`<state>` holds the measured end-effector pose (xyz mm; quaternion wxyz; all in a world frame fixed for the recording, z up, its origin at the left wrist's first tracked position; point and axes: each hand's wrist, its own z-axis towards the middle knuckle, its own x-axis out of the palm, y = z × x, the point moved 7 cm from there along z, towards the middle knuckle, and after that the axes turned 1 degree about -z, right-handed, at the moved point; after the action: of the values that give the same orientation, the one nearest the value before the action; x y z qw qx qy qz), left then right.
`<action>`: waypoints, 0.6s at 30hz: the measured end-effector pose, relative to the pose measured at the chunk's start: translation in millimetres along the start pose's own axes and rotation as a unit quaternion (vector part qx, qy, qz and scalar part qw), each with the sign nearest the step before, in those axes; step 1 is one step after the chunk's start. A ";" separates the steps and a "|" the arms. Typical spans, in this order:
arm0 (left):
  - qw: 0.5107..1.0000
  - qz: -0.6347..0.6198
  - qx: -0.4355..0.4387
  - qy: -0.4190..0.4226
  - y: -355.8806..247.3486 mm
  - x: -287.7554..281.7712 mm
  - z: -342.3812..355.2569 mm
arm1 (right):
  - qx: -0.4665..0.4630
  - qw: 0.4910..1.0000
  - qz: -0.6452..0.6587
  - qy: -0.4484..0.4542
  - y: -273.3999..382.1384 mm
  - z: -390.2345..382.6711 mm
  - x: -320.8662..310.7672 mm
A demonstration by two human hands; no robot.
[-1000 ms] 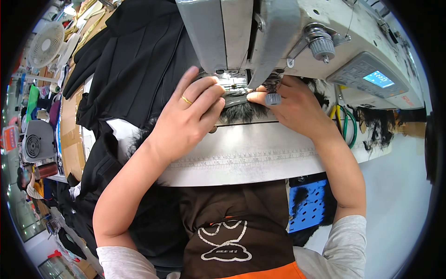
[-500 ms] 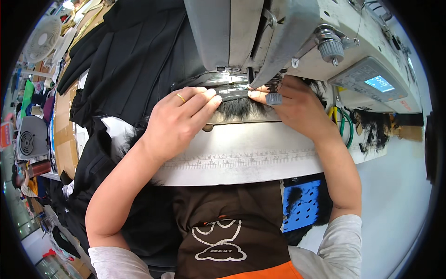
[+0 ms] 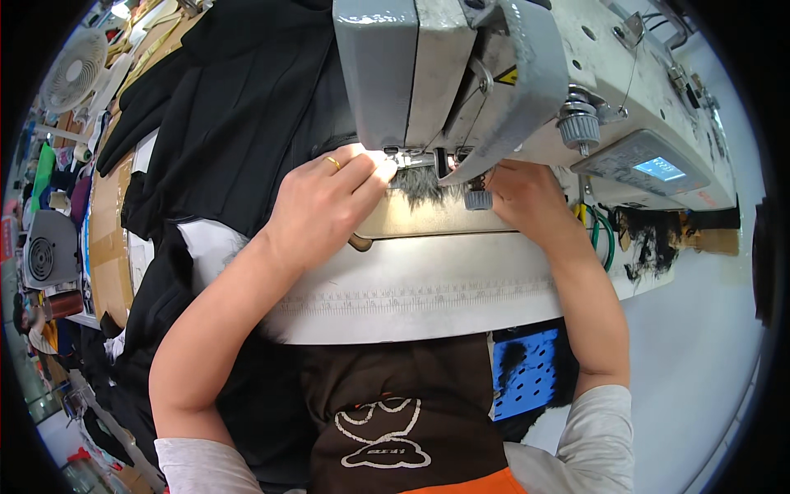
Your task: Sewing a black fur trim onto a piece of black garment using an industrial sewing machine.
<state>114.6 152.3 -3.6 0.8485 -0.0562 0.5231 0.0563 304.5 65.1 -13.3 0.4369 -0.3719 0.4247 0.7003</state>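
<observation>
A sewing machine head stands over a tuft of dark fur trim at the presser foot, beside black fabric. My left hand, a ring on one finger, has its fingers pressed together on the work just left of the foot, holding the fur-trimmed piece. My right hand is right of the needle, with bent fingers; its fingertips and whatever they hold are hidden behind the machine's lower knob.
A control panel is on the machine at right, with green-handled scissors below it and fur scraps. A white table edge with a ruler runs across the front. A fan, cardboard and clutter fill the left.
Over the last second the machine appears slightly lower and more central in view. My left fingers dipped from the foot, then moved back up beside it. Less of my right fingertips shows.
</observation>
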 end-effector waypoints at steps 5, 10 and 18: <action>0.999 0.012 0.029 -0.030 2.1 5.4 -0.1 | 0.012 1.000 0.008 -0.023 -4.1 -0.8 0.7; 0.999 0.011 0.045 -0.017 1.0 6.7 1.9 | 0.022 1.000 -0.017 -0.010 -8.7 -2.9 4.6; 0.999 0.025 0.045 0.004 3.3 8.3 1.5 | 0.031 0.999 -0.023 -0.013 -9.5 -4.7 5.0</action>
<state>119.1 156.0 -10.5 0.8465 -0.0055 0.5296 0.0535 312.3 64.7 -22.0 0.4701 -0.3589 0.4311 0.6814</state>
